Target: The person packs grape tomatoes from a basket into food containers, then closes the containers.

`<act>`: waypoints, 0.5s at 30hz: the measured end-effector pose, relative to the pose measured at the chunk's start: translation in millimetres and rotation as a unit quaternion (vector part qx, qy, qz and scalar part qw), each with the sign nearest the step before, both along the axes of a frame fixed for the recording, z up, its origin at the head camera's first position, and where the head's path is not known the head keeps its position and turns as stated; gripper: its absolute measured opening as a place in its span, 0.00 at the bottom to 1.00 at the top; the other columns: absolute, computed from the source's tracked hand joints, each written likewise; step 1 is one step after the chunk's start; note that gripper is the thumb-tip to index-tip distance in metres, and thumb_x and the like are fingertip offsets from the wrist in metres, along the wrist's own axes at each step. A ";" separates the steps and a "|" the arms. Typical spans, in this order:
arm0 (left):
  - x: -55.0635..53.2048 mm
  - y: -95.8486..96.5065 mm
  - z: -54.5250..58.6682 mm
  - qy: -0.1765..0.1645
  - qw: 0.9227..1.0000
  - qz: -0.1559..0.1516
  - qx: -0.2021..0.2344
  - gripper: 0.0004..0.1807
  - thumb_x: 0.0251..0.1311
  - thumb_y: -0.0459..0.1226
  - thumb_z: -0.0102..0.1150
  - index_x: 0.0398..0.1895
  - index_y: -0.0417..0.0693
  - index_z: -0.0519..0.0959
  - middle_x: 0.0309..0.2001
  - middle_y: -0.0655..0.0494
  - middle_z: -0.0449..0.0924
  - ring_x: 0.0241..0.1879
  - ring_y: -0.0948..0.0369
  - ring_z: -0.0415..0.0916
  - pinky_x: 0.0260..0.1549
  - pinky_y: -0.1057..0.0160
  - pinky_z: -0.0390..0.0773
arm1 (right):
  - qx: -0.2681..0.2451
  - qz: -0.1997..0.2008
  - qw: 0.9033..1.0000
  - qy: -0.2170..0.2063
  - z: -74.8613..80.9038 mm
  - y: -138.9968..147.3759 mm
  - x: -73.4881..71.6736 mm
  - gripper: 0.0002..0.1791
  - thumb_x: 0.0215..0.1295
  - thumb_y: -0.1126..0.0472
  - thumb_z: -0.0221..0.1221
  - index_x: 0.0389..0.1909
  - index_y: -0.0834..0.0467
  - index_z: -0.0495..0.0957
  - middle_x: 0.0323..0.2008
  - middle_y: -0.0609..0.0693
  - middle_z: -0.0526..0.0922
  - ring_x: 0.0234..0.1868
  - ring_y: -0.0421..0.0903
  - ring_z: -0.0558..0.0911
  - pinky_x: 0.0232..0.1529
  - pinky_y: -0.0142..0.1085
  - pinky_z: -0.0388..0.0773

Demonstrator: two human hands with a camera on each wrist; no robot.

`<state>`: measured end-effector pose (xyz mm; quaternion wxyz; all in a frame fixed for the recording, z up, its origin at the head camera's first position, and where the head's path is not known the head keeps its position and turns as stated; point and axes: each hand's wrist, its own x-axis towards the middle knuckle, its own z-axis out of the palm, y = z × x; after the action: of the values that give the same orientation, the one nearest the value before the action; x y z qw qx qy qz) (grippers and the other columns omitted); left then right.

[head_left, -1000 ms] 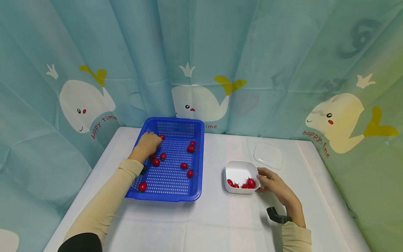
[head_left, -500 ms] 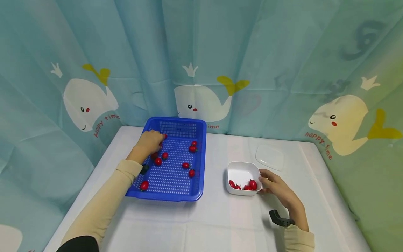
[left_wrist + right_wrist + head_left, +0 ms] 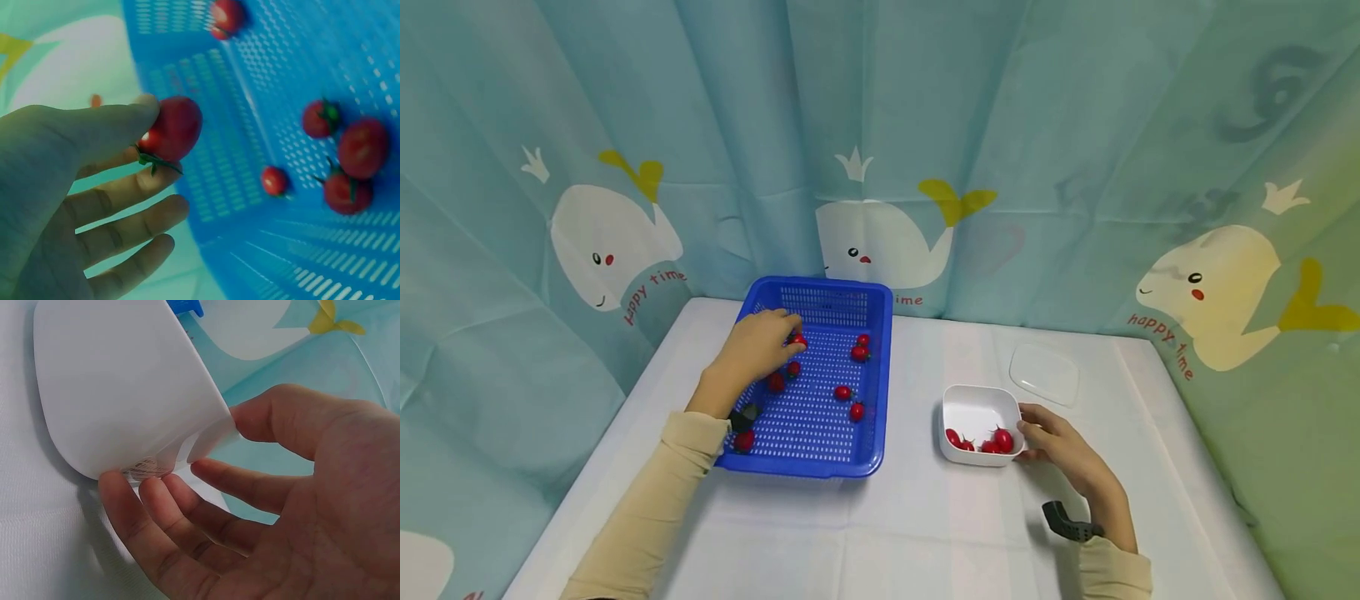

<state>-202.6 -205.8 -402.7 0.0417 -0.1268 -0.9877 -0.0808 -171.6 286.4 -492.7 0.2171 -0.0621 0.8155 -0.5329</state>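
Note:
In the head view my left hand is over the left side of a blue mesh basket. Thumb and fingers pinch a red cherry tomato with a green stem, seen large in the left wrist view. Several other cherry tomatoes lie on the basket floor, some partly behind the hand and wrist. My right hand holds the right wall of a white square box, thumb at the rim and fingers along the side. Several cherry tomatoes sit at the box's near side.
A clear flat lid lies on the white-covered table behind the right hand. The blue basket stands left of the box, with a gap of tablecloth between them. A whale-print curtain hangs along the table's back edge.
My left hand has risen a little and shifted right in the basket, a tomato now showing between its fingertips. The right hand stays at the box. The head view has shifted slightly.

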 end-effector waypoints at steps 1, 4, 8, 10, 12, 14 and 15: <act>2.7 3.0 2.0 -0.001 1.000 0.000 0.008 0.17 0.68 0.46 0.68 0.50 0.43 0.84 0.48 0.45 0.88 0.45 0.48 0.85 0.47 0.46 0.86 | 0.002 -0.001 1.000 0.001 -0.1 0.2 0.0 0.33 0.81 0.55 0.51 0.77 0.69 0.58 0.72 0.71 0.66 0.53 0.47 0.83 0.49 0.32 0.86; 10.5 12.1 6.9 -0.003 0.999 0.001 0.037 0.16 0.69 0.47 0.66 0.50 0.45 0.85 0.47 0.47 0.87 0.45 0.50 0.84 0.48 0.47 0.86 | 0.008 -0.002 1.000 0.000 -0.2 0.7 0.1 0.33 0.81 0.55 0.51 0.77 0.69 0.58 0.72 0.71 0.66 0.52 0.48 0.84 0.49 0.32 0.85; 21.7 27.5 11.2 -0.009 0.995 0.002 0.096 0.15 0.69 0.48 0.66 0.51 0.49 0.85 0.48 0.50 0.87 0.48 0.52 0.84 0.52 0.47 0.85 | 0.009 -0.001 1.000 -0.001 0.0 0.2 0.6 0.33 0.81 0.55 0.52 0.77 0.69 0.58 0.72 0.71 0.67 0.52 0.47 0.83 0.49 0.32 0.85; 27.2 36.4 12.8 -0.014 0.991 0.002 0.130 0.16 0.69 0.48 0.66 0.53 0.50 0.84 0.50 0.51 0.87 0.51 0.52 0.84 0.54 0.46 0.84 | 0.007 -0.001 1.000 0.000 0.3 -0.3 0.9 0.33 0.81 0.55 0.52 0.77 0.69 0.58 0.72 0.71 0.67 0.52 0.47 0.83 0.49 0.32 0.85; 32.4 45.6 13.6 -0.019 0.986 -0.002 0.163 0.17 0.69 0.48 0.66 0.55 0.51 0.84 0.51 0.52 0.87 0.52 0.52 0.84 0.54 0.47 0.85 | 0.004 -0.001 1.000 -0.001 0.5 -0.7 1.2 0.33 0.81 0.55 0.52 0.77 0.69 0.58 0.72 0.71 0.67 0.52 0.47 0.83 0.48 0.32 0.85; 36.4 54.5 13.3 -0.020 0.982 -0.008 0.188 0.17 0.69 0.48 0.66 0.56 0.53 0.83 0.52 0.53 0.86 0.52 0.53 0.84 0.53 0.49 0.85 | 0.005 -0.001 1.000 -0.001 0.6 -1.0 1.2 0.33 0.81 0.54 0.52 0.77 0.68 0.58 0.72 0.71 0.66 0.52 0.48 0.84 0.48 0.32 0.85; 38.2 58.6 12.7 -0.017 0.980 -0.010 0.199 0.17 0.69 0.48 0.66 0.56 0.53 0.83 0.52 0.53 0.86 0.51 0.53 0.84 0.51 0.50 0.86 | 0.006 -0.002 1.000 -0.001 0.4 -1.3 1.2 0.33 0.81 0.54 0.52 0.77 0.68 0.58 0.73 0.71 0.66 0.52 0.49 0.84 0.49 0.32 0.85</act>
<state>-164.4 -147.2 -390.0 0.0484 -0.1242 -0.9512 -0.2783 -170.3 285.0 -492.3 0.2175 -0.0586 0.8183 -0.5288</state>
